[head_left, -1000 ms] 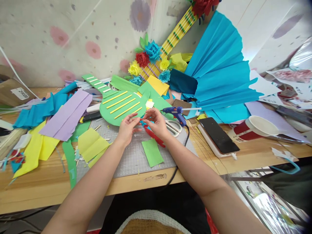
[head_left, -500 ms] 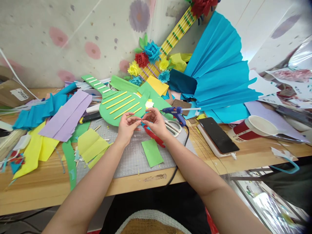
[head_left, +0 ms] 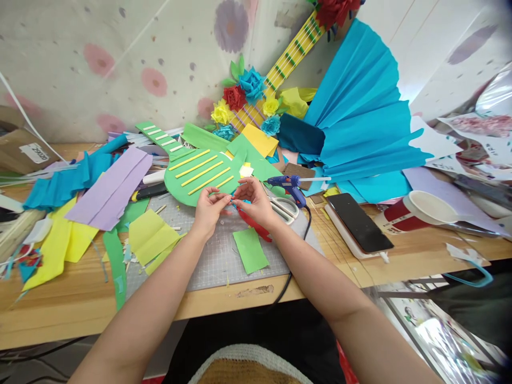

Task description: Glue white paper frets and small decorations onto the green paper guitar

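Note:
My left hand (head_left: 210, 210) and my right hand (head_left: 253, 200) meet fingertip to fingertip above the cutting mat (head_left: 212, 266). Between their pinched fingers is a small piece, red and blue where it shows, mostly hidden by the fingers. A red strip of paper (head_left: 260, 229) lies under my right hand. Just beyond the hands rests a green guitar-shaped cutout (head_left: 180, 186) with yellow and white strips on it. Right of my right hand are a blue glue gun (head_left: 294, 186) and scissors (head_left: 288, 209). A green paper rectangle (head_left: 250, 250) lies nearer me.
Purple paper (head_left: 108, 186), yellow-green paper (head_left: 150, 237) and blue crepe paper (head_left: 360, 106) spread around. A phone (head_left: 356, 221) and a paper cup (head_left: 416, 210) stand at right. A yellow guitar with paper flowers (head_left: 252, 88) leans on the wall. The glue gun's cord (head_left: 306, 229) runs over the table edge.
Both hands stay together in nearly the same place, with slight finger movement around the small piece. The whole view has shifted slightly.

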Demonstrator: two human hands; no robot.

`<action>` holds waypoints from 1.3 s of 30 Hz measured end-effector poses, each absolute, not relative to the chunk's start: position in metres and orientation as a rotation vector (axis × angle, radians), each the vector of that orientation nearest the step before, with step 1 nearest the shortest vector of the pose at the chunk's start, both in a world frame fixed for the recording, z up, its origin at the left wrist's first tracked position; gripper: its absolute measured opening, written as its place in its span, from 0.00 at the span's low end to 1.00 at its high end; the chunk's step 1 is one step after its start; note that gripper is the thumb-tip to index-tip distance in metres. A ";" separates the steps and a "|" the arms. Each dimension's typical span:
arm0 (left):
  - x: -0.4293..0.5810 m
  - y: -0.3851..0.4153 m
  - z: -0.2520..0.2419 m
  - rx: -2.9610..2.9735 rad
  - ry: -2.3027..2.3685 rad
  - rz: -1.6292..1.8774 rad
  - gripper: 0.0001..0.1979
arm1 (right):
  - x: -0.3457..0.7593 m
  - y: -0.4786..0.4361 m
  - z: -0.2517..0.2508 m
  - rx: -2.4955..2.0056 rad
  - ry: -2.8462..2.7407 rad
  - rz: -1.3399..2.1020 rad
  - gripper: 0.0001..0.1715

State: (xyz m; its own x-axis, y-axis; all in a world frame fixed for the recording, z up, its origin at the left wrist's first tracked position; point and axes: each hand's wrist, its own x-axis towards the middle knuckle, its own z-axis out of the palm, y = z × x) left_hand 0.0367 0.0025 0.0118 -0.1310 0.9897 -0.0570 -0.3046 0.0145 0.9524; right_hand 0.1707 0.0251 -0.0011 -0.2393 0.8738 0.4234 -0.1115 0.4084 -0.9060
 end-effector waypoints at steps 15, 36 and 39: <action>0.039 -0.002 0.017 0.924 1.174 1.356 0.25 | 0.175 0.020 0.000 -0.933 -1.871 0.407 0.27; 0.039 0.000 0.017 0.793 1.162 1.273 0.26 | 0.170 0.013 0.003 -0.826 -1.780 0.760 0.35; 0.037 0.000 0.021 0.778 1.139 1.232 0.25 | 0.170 0.014 0.002 -0.815 -1.738 0.806 0.33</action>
